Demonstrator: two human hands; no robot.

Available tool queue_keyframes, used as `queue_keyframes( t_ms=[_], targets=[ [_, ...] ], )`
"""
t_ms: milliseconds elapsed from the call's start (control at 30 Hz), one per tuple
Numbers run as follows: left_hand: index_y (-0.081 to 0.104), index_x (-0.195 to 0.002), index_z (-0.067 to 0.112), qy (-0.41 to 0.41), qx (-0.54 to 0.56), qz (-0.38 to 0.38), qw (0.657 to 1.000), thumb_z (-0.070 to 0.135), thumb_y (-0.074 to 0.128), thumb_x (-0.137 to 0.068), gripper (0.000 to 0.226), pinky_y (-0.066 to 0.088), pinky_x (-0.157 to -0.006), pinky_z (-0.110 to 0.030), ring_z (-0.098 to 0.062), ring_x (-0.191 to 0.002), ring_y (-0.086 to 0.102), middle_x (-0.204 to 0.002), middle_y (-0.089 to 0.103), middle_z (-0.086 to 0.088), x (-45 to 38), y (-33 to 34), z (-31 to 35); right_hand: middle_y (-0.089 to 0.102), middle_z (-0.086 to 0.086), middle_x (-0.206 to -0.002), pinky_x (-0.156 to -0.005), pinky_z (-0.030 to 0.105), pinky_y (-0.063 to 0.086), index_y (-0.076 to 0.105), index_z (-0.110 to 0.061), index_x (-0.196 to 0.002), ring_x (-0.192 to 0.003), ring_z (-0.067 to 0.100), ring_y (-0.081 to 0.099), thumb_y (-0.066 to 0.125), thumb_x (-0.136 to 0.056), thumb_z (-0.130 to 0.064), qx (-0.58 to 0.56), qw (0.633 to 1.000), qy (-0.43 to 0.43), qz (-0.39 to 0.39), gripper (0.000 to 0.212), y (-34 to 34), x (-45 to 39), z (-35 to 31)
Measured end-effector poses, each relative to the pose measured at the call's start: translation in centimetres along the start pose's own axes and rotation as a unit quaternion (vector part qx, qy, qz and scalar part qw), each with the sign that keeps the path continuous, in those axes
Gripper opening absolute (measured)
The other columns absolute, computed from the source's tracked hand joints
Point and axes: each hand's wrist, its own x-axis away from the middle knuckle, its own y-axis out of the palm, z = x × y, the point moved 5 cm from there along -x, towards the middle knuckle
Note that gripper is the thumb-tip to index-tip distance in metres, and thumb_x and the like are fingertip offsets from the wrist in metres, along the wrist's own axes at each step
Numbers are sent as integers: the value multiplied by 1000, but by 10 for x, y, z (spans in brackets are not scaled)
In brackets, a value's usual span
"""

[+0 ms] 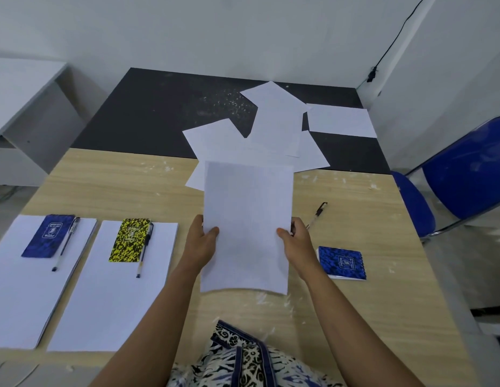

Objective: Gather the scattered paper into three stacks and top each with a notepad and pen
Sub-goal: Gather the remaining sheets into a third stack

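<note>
Both hands hold a sheaf of white paper (247, 219) above the wooden table: my left hand (202, 241) grips its left edge, my right hand (294, 241) its right edge, thumbs on top. Several loose sheets (274, 127) lie scattered behind it, one apart at the far right (341, 120). At the left lie two paper stacks: the far-left stack (17, 289) carries a blue notepad (47, 236) and a pen (66, 244); the second stack (103, 303) carries a yellow notepad (130, 240) and a pen (145, 250). Another blue notepad (342, 262) and a loose pen (317, 215) lie on the table at the right.
The wooden table (103, 188) butts against a black table (148, 115) at the back, below a white wall. A blue folding chair (466, 174) stands at the right. A grey desk (22, 107) stands at the left. A black cable (394, 43) runs down the wall corner.
</note>
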Motion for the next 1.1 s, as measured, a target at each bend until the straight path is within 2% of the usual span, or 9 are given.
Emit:
queue_keyframes(
  t_ms=[67, 233, 300, 433, 567, 633, 733, 900, 1100],
  targets=[
    [49, -121, 5, -21, -6, 13, 1000, 2, 48, -94, 27, 44, -68, -22, -21, -96, 58, -108, 59, -5, -1, -2, -5, 59, 2, -111, -75, 30, 44, 50, -18, -118, -92, 18, 58, 56, -92, -15, 26, 999, 26, -21, 26, 3, -5, 3],
    [46, -123, 1, -87, -8, 59, 994, -2, 46, -91, 32, 45, -87, -36, -29, -105, 56, -119, 57, -15, -8, -9, -25, 55, 0, -117, -75, 27, 45, 41, -19, -134, -97, 16, 57, 56, -92, -20, 78, 990, 101, -58, 44, 6, -16, 24],
    [46, -124, 1, -110, -11, 67, 992, -3, 44, -90, 34, 46, -88, -39, -33, -110, 56, -121, 57, -17, -12, -11, -31, 56, 0, -117, -70, 26, 45, 44, -19, -132, -92, 13, 57, 56, -92, -21, 93, 986, 117, -68, 42, 8, -22, 29],
    [49, -123, 0, -148, -17, 81, 985, -6, 42, -87, 36, 42, -81, -35, -34, -110, 55, -119, 57, -16, -21, -12, -38, 55, 3, -120, -77, 29, 45, 49, -20, -128, -100, 18, 57, 56, -91, -23, 124, 979, 134, -88, 38, 13, -37, 35],
    [48, -108, 8, -147, -22, 87, 985, -8, 44, -86, 27, 43, -82, -34, -28, -103, 56, -114, 57, -13, -35, -11, -39, 54, 2, -119, -81, 30, 45, 49, -19, -126, -104, 21, 57, 54, -90, -24, 163, 973, 129, -100, 37, 20, -58, 35],
    [41, -122, 3, -150, -91, 91, 980, 2, 53, -87, 37, 44, -90, -37, -29, -110, 52, -128, 51, -14, -46, -8, -40, 54, 3, -120, -84, 31, 46, 49, -18, -126, -106, 21, 56, 54, -90, -23, 182, 970, 120, -105, 37, 23, -72, 33],
    [17, -148, 8, -111, -319, 101, 936, 24, 66, -84, 83, 31, -107, -49, -37, -137, 24, -152, 19, -14, -63, 0, -35, 51, 3, -121, -87, 32, 46, 50, -17, -126, -109, 21, 54, 53, -88, -21, 217, 966, 100, -100, 38, 27, -94, 30],
    [11, -151, 27, -61, -445, -20, 893, 39, 72, -80, 95, 20, -114, -50, -34, -145, 3, -159, -3, -4, -101, 35, -33, 47, 9, -123, -88, 32, 44, 52, -14, -123, -110, 24, 50, 54, -86, -20, 293, 951, 60, -81, 37, 40, -139, 24],
    [19, -143, 30, -122, -510, -113, 844, 43, 82, -68, 99, 24, -108, -56, -33, -139, 12, -151, 8, -4, -131, 53, -44, 40, 7, -132, -89, 35, 41, 49, -16, -124, -123, 29, 35, 60, -87, -27, 381, 922, -28, -62, 40, 61, -182, 5]
  ],
)
